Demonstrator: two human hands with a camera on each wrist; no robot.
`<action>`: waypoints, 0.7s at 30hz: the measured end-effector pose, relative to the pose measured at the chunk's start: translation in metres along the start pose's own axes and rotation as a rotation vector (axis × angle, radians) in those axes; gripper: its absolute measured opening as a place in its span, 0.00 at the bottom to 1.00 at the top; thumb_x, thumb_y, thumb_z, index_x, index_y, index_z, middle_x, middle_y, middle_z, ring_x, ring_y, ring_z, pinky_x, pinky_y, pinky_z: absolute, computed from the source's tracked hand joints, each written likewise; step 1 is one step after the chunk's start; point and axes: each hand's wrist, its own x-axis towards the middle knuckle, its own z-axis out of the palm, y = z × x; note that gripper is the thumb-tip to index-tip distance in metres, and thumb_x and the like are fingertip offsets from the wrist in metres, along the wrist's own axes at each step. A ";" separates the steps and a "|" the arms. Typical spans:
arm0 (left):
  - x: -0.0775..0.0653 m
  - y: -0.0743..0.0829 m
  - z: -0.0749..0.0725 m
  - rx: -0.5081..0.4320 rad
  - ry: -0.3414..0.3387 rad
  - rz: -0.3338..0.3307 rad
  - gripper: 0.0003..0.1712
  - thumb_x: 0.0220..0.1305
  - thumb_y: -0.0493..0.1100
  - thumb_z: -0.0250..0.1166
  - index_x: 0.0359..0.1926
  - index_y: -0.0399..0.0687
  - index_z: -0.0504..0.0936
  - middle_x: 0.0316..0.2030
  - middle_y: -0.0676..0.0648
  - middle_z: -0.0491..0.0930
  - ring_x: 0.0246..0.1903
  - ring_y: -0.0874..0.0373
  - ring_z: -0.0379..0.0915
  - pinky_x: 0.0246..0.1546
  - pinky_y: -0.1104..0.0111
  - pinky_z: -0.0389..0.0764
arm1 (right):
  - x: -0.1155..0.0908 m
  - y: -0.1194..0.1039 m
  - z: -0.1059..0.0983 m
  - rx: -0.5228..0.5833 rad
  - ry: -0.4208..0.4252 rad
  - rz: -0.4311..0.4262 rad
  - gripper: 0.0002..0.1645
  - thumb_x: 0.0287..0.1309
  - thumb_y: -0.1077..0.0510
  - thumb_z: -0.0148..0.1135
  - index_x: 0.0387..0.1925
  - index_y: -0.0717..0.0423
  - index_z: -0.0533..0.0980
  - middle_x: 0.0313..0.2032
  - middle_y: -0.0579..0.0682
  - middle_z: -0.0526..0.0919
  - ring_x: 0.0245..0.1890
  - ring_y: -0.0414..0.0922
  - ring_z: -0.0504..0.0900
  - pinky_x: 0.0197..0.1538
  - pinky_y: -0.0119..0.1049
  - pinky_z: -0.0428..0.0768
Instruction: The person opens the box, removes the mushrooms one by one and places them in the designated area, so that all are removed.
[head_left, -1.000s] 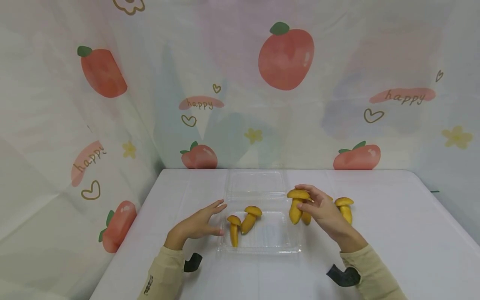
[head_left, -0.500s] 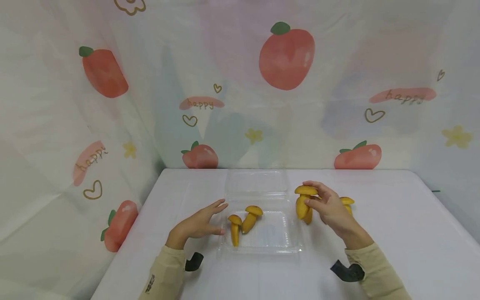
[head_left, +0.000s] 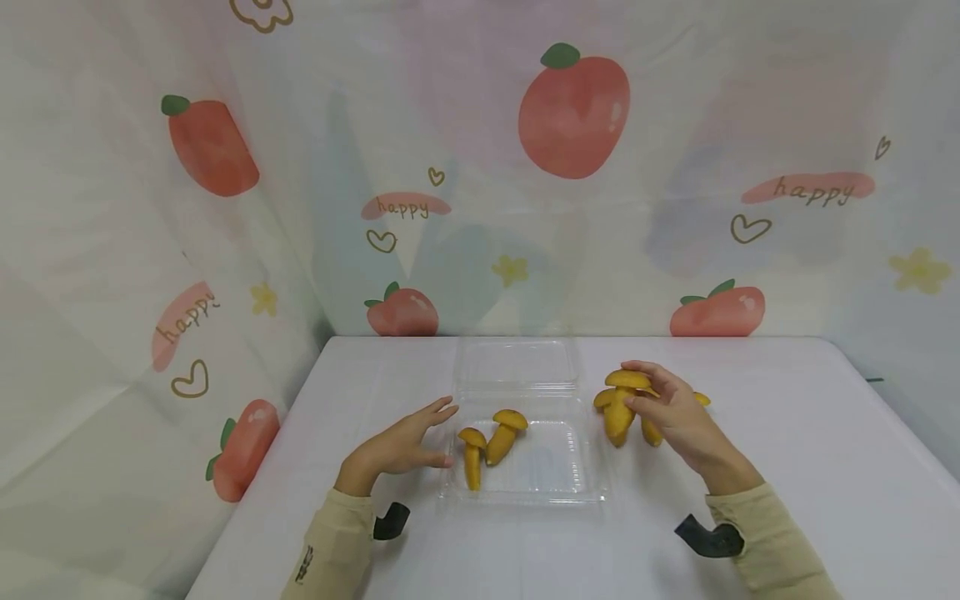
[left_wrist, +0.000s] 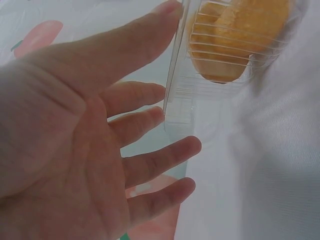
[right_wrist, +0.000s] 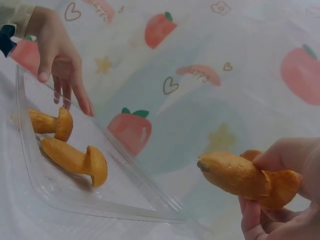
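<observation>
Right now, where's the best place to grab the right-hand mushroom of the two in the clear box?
Probably pinch that mushroom across its stem, just under the cap, from above. The box's lid is folded back, leaving the way open; the wide cap should limit slipping, and the other mushroom crowds the stem's lower end.

backdrop [head_left: 480, 125]: pale pastel, red fruit [head_left: 574, 117], outlined hearts [head_left: 751, 229], yellow flowers [head_left: 511, 271] | table [head_left: 540, 554]: white, in front | light: soft
</observation>
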 end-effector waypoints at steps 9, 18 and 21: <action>0.000 -0.001 0.000 -0.011 0.007 -0.013 0.49 0.62 0.47 0.73 0.78 0.44 0.59 0.81 0.42 0.49 0.79 0.40 0.48 0.75 0.40 0.57 | -0.007 0.003 -0.016 -0.097 0.038 0.026 0.25 0.74 0.52 0.56 0.67 0.53 0.65 0.53 0.29 0.74 0.49 0.27 0.77 0.52 0.17 0.77; -0.001 0.000 0.000 -0.001 0.006 -0.004 0.48 0.63 0.46 0.72 0.78 0.43 0.58 0.81 0.42 0.49 0.79 0.39 0.48 0.75 0.40 0.57 | -0.013 0.005 -0.031 -0.098 0.070 0.086 0.28 0.77 0.46 0.49 0.69 0.55 0.63 0.50 0.26 0.75 0.47 0.24 0.78 0.51 0.17 0.80; -0.001 0.000 0.001 -0.004 0.007 -0.005 0.48 0.63 0.46 0.72 0.78 0.43 0.58 0.81 0.42 0.49 0.79 0.39 0.48 0.75 0.40 0.57 | -0.015 0.007 -0.036 -0.100 0.064 0.090 0.26 0.78 0.46 0.48 0.69 0.52 0.64 0.51 0.26 0.73 0.48 0.24 0.77 0.51 0.18 0.79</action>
